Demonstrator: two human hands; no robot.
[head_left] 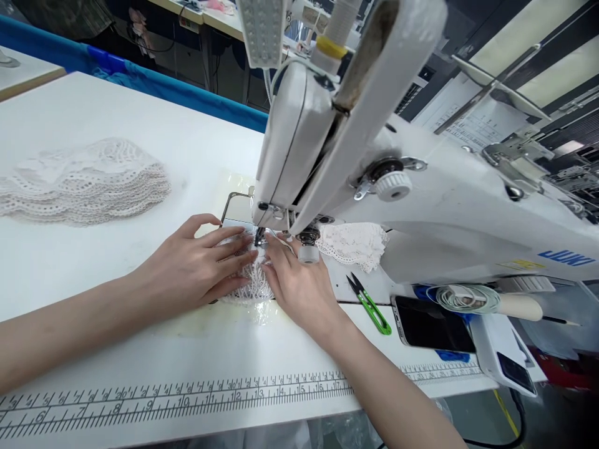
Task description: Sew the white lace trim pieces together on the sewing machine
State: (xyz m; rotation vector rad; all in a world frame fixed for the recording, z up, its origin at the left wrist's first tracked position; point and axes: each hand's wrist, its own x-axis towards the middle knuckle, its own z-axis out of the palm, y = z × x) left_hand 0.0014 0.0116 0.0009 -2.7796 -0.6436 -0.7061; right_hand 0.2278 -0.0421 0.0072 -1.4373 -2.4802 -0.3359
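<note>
A piece of white lace (256,282) lies flat on the bed of a white sewing machine (299,137), under its presser foot (259,236). On the lace's left side rests my left hand (201,260), fingers spread and lying flat. My right hand (302,280) presses on the lace from the right, close beside the foot; its fingers are stretched out, their tips partly behind the machine head. Another piece of white lace (353,243) lies right of the needle area. A layered stack of lace pieces (88,181) sits on the table at the left.
Green-handled thread snips (369,304) lie right of my right hand, with a black phone (433,324) beyond. A roll of pale cord (468,299) and a white device (503,352) sit at the right. A printed ruler (187,402) runs along the table's front edge.
</note>
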